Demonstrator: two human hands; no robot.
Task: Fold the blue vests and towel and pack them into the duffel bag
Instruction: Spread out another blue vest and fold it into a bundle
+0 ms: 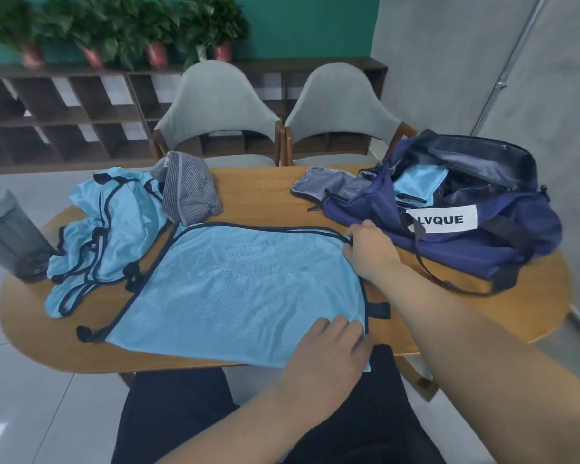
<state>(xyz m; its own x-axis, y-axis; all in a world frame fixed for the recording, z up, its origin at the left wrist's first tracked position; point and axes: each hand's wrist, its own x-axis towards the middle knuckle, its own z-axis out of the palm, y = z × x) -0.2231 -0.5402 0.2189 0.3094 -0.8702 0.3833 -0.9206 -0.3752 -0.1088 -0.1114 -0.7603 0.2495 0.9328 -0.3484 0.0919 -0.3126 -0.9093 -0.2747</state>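
Note:
A light blue mesh vest (pixel 235 289) with dark trim lies spread flat on the wooden table (pixel 258 192). My left hand (pixel 329 353) grips its near right corner at the table's front edge. My right hand (pixel 369 252) pinches its far right corner beside the bag. More blue vests (pixel 104 229) lie crumpled in a heap at the left. A grey striped towel (pixel 188 189) sits bunched behind them. The navy duffel bag (pixel 466 236) stands open at the right, with a folded blue vest (pixel 419 185) inside it.
A grey bin (pixel 7 229) stands by the table's left end. Two grey chairs (pixel 221 112) face me across the table. The bag's strap (pixel 449 283) loops onto the table near my right forearm. Shelving and potted plants line the far wall.

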